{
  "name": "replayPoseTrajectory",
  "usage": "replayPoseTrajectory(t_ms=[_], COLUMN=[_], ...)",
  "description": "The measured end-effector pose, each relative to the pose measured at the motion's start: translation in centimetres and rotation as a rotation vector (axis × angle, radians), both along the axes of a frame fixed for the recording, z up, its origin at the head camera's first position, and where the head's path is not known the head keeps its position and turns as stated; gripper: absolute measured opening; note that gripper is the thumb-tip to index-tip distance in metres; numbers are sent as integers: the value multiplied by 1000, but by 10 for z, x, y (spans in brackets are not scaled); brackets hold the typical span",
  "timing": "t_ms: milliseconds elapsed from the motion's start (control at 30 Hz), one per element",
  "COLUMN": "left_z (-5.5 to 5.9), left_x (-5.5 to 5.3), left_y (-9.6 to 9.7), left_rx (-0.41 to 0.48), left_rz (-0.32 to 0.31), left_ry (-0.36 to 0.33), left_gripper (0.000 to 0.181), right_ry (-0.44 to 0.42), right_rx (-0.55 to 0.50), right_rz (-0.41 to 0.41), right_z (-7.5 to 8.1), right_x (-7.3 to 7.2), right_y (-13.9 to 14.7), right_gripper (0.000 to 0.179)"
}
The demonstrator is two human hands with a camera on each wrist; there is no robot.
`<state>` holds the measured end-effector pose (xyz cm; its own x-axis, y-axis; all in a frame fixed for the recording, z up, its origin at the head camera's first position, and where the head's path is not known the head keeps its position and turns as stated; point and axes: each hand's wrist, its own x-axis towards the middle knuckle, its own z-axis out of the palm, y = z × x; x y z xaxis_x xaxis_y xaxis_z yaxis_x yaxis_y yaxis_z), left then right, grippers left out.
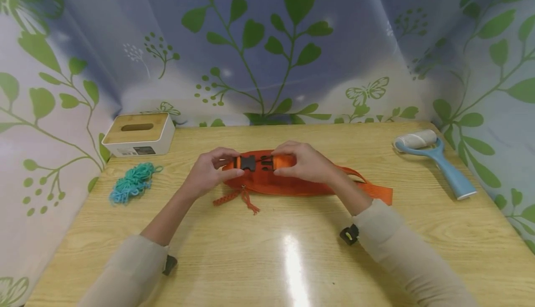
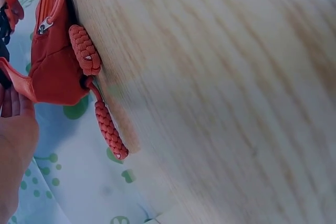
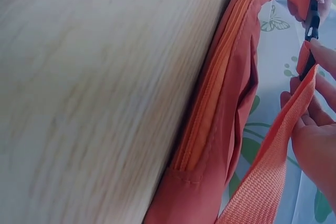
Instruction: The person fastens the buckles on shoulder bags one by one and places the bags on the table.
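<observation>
Two buckle halves [image 1: 248,163] of the orange bag [image 1: 288,185] lie between the hands [image 1: 209,173] [image 1: 307,163].

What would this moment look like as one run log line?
left hand: holds buckle socket | right hand: holds pronged buckle half | halves: apart | orange bag: on table | yarn, tissue box, lint roller: untouched

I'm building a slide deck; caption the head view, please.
Left grip and right grip hold the unjoined halves of a black buckle over an orange-red bag.
</observation>
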<state>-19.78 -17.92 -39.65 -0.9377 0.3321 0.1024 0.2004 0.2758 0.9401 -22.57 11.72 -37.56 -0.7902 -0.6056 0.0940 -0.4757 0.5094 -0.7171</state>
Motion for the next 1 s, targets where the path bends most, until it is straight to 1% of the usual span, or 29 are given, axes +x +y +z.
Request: replayPoseTrajectory(t_ms=[100, 267, 500, 700, 1000], left_z=[1, 2, 2, 3, 2], left_x=[0, 1, 1, 2, 2], left_y=[0, 1, 2, 2, 1], left_rx=[0, 6, 18, 22, 32], left_rz=[-3, -5, -4, 5, 2], left_ry=[3, 8, 9, -5, 0], left_gripper=[44, 41, 41, 41, 42], right_ry=[4, 33, 58, 68, 69], right_rx=[2, -24, -41, -51, -43], right_rz=[0, 11, 23, 21, 19], right_z=[-1, -1, -1, -3, -2], right_x=[0, 1, 0, -1, 0], right_y=[-1, -4, -9, -11, -13], right_gripper=[50, 49, 49, 47, 48])
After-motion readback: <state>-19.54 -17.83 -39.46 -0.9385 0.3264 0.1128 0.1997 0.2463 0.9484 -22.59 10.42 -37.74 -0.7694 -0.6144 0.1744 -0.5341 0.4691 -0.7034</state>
